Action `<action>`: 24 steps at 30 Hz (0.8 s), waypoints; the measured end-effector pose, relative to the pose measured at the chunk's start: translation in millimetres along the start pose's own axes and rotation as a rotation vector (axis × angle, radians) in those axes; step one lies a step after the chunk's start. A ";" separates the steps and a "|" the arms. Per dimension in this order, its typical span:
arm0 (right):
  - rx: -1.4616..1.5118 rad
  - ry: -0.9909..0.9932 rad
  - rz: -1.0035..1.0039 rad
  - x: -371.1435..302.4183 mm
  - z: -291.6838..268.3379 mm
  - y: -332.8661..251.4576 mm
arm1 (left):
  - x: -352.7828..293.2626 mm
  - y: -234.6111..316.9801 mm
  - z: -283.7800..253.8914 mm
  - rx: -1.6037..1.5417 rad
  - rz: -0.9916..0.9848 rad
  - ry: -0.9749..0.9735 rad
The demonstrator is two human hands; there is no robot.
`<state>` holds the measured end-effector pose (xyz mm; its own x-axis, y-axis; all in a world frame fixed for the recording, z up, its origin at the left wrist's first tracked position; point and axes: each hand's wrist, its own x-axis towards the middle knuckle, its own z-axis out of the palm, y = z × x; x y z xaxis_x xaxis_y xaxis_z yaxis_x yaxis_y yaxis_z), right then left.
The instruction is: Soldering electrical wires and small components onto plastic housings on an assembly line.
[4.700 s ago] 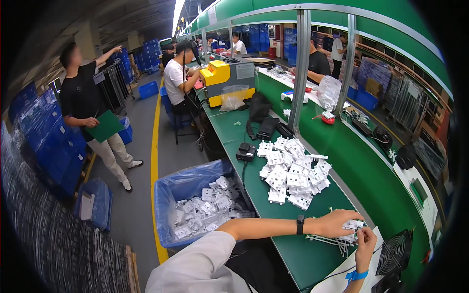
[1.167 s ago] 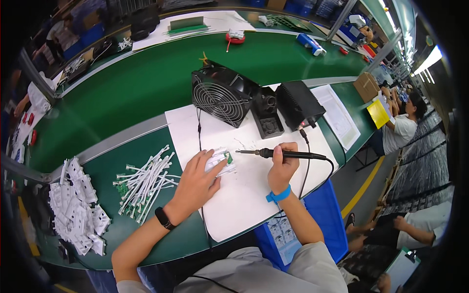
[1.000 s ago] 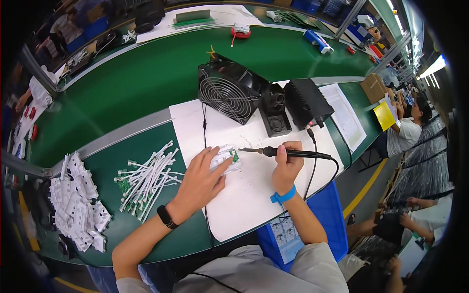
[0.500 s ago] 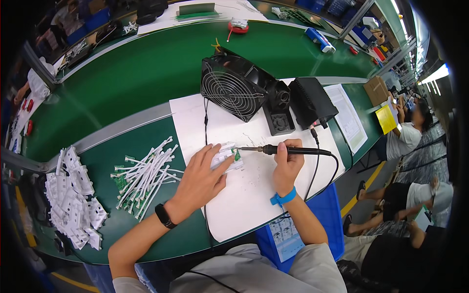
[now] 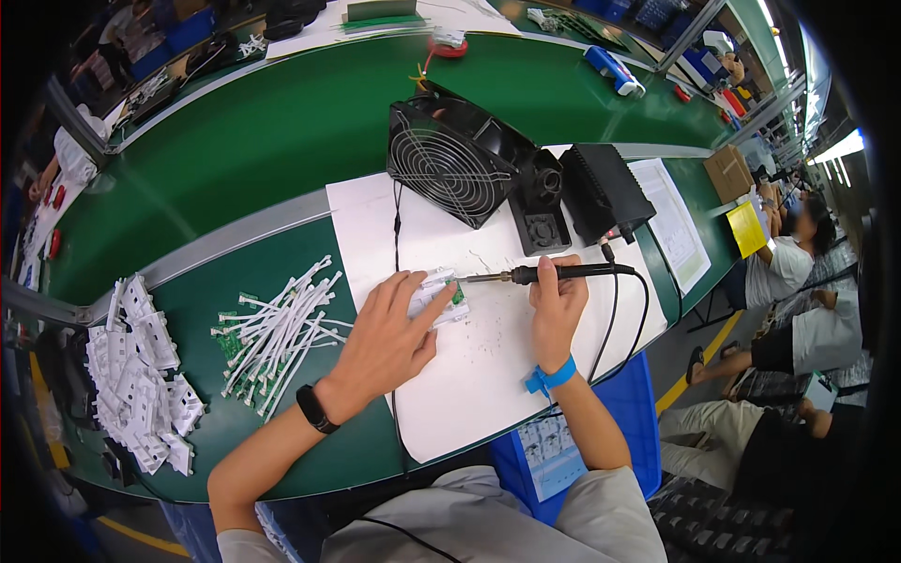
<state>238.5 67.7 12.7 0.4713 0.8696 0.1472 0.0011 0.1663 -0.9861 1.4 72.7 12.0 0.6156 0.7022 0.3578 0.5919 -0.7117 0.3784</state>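
Note:
My left hand (image 5: 383, 336) rests over a white plastic housing (image 5: 454, 312) on the white sheet, its fingers steadying the part from the left. A small green circuit board (image 5: 458, 294) lies in the housing, with the index fingertip on or right beside it. Some of the housing is hidden under the fingers. Closed around its black handle, my right hand (image 5: 559, 305) grips a soldering iron (image 5: 526, 274). The iron's metal tip points left and meets the board's upper edge or hovers just above it; I cannot tell which.
White cables with small green boards (image 5: 282, 328) lie left of the sheet, beside a heap of white housings (image 5: 141, 375). Behind the work stand a black fan (image 5: 450, 159), an iron stand (image 5: 542, 230) and a black soldering station (image 5: 605, 192). A blue bin (image 5: 638, 422) sits below the right edge.
The soldering iron and my right hand have shifted slightly right, and the iron lies nearer level. My left index finger reaches a little further up over the board. The housing stays in place.

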 end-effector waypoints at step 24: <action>-0.044 -0.066 -0.151 -13.0 -12.1 -7.2 | 14.2 -11.4 -21.7 -0.158 -0.063 -0.188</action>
<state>243.0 49.5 16.9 0.4038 0.8653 0.2969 0.1063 0.2780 -0.9547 -7.9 91.3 31.3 0.6750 0.7180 0.1697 0.5523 -0.6443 0.5290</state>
